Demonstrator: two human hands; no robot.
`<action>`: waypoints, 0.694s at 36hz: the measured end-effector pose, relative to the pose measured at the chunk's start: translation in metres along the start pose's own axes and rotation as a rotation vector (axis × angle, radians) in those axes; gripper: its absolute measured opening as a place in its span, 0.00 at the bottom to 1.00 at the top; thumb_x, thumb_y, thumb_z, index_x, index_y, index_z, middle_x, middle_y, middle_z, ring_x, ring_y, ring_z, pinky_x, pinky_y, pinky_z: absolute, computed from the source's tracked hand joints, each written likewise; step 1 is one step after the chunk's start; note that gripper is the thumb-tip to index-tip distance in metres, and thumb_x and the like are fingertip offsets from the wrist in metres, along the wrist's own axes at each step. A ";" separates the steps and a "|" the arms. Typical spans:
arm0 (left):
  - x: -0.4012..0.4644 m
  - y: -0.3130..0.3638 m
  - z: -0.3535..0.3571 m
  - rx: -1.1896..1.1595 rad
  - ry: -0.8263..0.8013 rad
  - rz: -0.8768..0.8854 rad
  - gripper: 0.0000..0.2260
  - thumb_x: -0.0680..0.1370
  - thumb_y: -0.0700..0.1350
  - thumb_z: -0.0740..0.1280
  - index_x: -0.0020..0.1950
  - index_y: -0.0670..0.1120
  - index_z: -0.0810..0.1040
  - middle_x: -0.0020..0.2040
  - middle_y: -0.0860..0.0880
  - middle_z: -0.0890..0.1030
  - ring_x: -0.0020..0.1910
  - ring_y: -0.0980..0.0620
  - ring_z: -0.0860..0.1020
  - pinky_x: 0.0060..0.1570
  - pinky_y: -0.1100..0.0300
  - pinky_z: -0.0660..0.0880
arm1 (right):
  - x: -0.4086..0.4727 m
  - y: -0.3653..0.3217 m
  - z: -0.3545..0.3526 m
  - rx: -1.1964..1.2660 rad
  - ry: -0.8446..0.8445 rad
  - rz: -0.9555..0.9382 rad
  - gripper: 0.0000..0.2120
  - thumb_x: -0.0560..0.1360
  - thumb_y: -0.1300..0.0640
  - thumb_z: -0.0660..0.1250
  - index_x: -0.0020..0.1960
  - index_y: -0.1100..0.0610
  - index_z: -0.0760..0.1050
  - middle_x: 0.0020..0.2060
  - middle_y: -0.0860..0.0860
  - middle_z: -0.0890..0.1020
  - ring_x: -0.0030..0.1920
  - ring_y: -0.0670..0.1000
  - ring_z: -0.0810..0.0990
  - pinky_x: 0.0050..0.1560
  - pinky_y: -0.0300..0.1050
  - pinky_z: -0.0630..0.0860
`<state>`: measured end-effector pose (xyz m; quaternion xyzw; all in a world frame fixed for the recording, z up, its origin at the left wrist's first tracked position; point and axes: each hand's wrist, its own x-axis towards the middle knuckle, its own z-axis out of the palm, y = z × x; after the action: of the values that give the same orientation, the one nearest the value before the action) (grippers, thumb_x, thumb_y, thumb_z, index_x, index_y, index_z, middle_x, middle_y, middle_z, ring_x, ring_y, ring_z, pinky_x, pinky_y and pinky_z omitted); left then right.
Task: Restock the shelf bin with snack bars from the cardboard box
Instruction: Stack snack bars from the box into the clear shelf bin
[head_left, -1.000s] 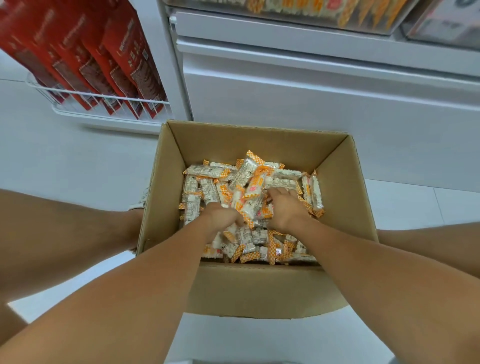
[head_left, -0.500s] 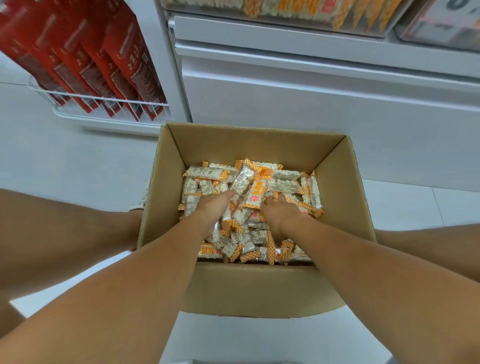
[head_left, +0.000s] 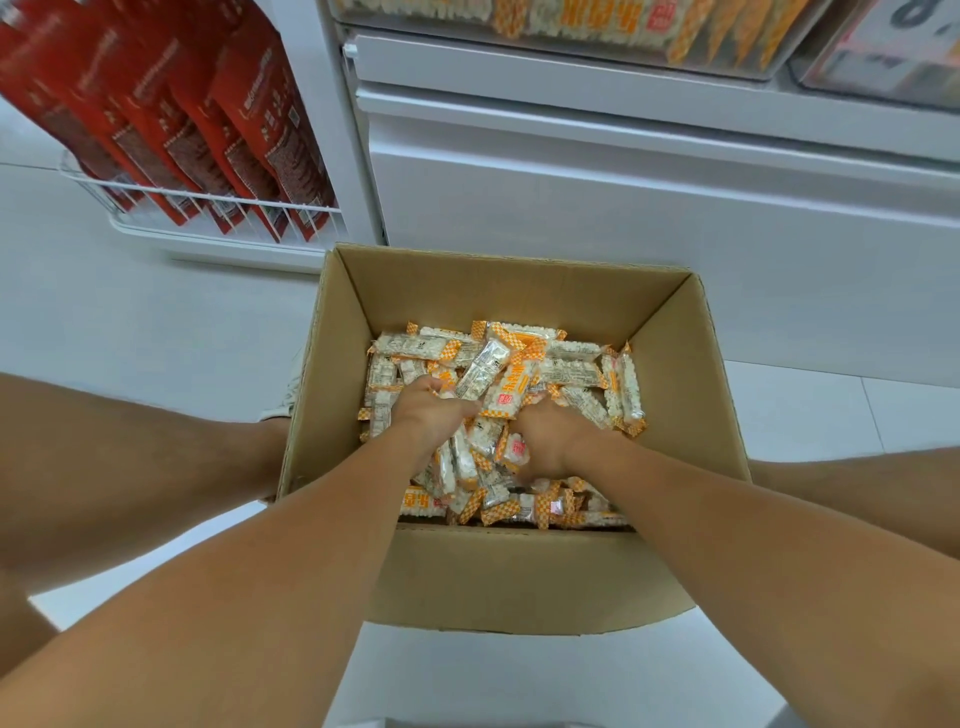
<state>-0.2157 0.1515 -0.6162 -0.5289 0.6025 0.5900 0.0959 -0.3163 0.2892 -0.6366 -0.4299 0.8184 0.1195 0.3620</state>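
While my left hand (head_left: 426, 410) and right hand (head_left: 545, 441) scooped orange-and-white wrapped snack bars (head_left: 566, 369) in the brown cardboard box (head_left: 519, 577), each grip curled around a bundle; I judged cupping underneath safest.

**Even white light, wide-angle bend at the frame edges**

Bright, diffuse light fills the head view, with the white floor (head_left: 156, 322) and white shelf front (head_left: 623, 208) close to washed out. Shadows are soft: a faint one lies under the cardboard box (head_left: 519, 577) at 6 o'clock, and its inner walls darken toward 12 o'clock. Glossy snack bars (head_left: 566, 364) throw small glints at centre. The wide lens bows the shelf edges at 12 and 2 o'clock and stretches the forearms at 7 and 4 o'clock. Red packets (head_left: 208, 130) at 10 o'clock and the shelf bin (head_left: 675, 31) at 1 o'clock look soft, their print unreadable.
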 end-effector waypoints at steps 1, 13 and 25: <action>-0.002 0.001 0.000 0.002 0.008 -0.007 0.34 0.75 0.48 0.76 0.76 0.47 0.65 0.74 0.44 0.70 0.71 0.42 0.70 0.63 0.53 0.71 | 0.000 -0.003 0.003 -0.031 -0.024 0.000 0.32 0.67 0.41 0.79 0.64 0.54 0.73 0.57 0.53 0.79 0.58 0.57 0.79 0.56 0.54 0.78; -0.007 0.012 -0.004 -0.056 -0.030 -0.023 0.19 0.73 0.40 0.76 0.60 0.49 0.73 0.62 0.47 0.74 0.60 0.45 0.72 0.55 0.55 0.68 | -0.022 0.018 -0.042 0.319 -0.344 0.131 0.31 0.70 0.53 0.77 0.68 0.57 0.67 0.56 0.54 0.77 0.53 0.56 0.83 0.50 0.53 0.84; -0.076 0.101 -0.005 -0.189 -0.463 0.127 0.45 0.57 0.77 0.73 0.68 0.53 0.78 0.67 0.44 0.79 0.65 0.44 0.79 0.67 0.42 0.73 | -0.129 0.018 -0.140 1.193 -0.067 -0.121 0.03 0.77 0.58 0.73 0.48 0.56 0.79 0.39 0.49 0.83 0.31 0.43 0.79 0.29 0.35 0.74</action>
<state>-0.2564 0.1614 -0.4971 -0.3475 0.5388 0.7537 0.1441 -0.3513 0.3084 -0.4494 -0.1943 0.7064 -0.3677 0.5727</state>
